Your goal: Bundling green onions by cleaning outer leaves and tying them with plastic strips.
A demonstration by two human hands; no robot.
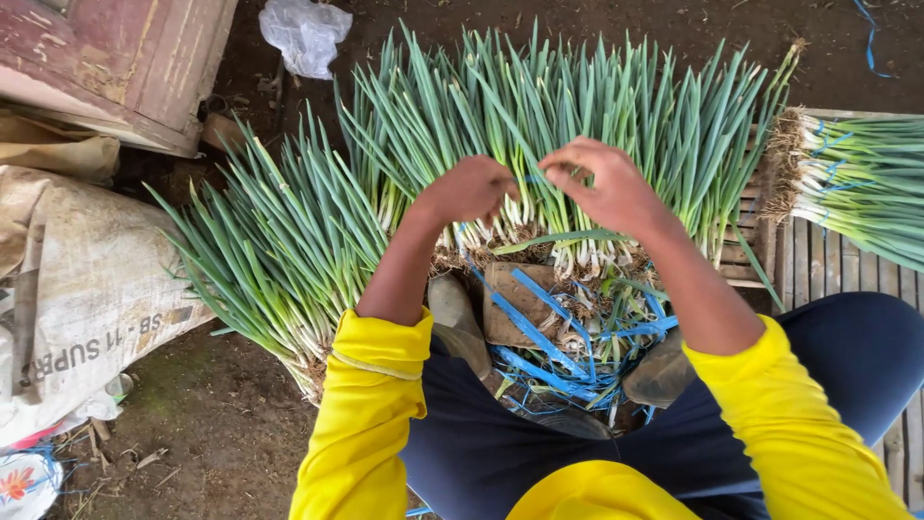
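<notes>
Green spring onions with long hollow leaves and white, rooty bases lie fanned out on the ground just beyond both hands, roots pointing back toward the person. The left hand is curled nearly closed over the white stems of the middle bunch, pressing them together; whether it grips a strand as well cannot be told. The right hand has its fingers bent and pinched near the same stems, seemingly on a thin blue plastic strip, though the pinch itself is partly hidden.

Below the hands, between the knees, lies a tangle of loose blue plastic strips over a brown cardboard scrap, with trimmed roots and leaf bits mixed in. To the left of the left hand a second fan of green onions rests on the dirt floor, beside a pale woven sack. To the right of the right hand, already tied bundles of onions with blue bands lie on wooden slats.

Doing this well, I judge, means holding the stems level at the root ends, keeping the left hand's squeeze firm so none slip, and drawing the strip snug just above the roots, tight enough to hold without cutting the soft stems.
</notes>
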